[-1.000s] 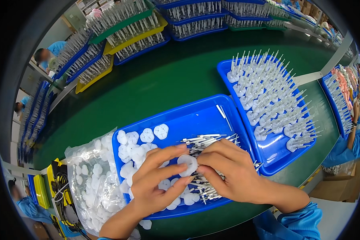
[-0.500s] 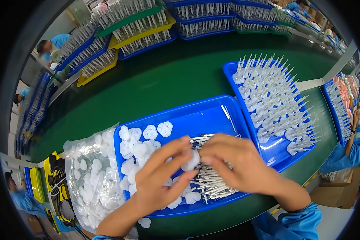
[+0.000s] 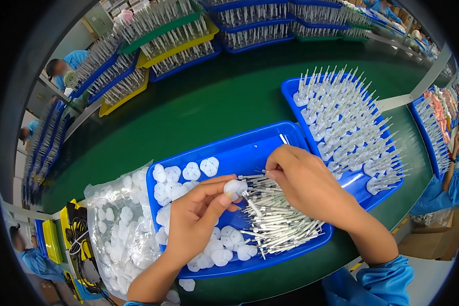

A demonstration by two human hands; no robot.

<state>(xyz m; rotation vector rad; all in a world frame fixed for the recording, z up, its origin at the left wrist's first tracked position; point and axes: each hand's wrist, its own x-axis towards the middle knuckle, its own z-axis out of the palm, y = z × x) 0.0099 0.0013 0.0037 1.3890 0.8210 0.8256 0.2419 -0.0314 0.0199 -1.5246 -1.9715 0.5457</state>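
Note:
My left hand [image 3: 199, 209] pinches a white petal-edged disc [image 3: 233, 188] between thumb and fingers, above the near blue tray [image 3: 224, 148]. A short white tube [image 3: 253, 205] stands out from the disc's right side. My right hand [image 3: 301, 178] is closed, its fingertips together on a thin stick [image 3: 263, 171] whose narrow end shows to the left; the rest is hidden by the fingers. Below both hands lies a heap of thin white sticks [image 3: 285, 227] with dark ends. More white discs [image 3: 191, 171] lie along the tray's left side.
At the right, another blue tray [image 3: 290, 89] holds rows of discs with upright sticks. A clear bag [image 3: 117, 224] of white discs lies left of the near tray. Stacked filled trays [image 3: 183, 38] line the far side of the green table [image 3: 199, 102]. A loose disc [image 3: 187, 284] lies near the front edge.
My hands have moved apart. The right hand has left the disc and shifted up over the sticks; the left still holds the disc, now turned so its tube shows.

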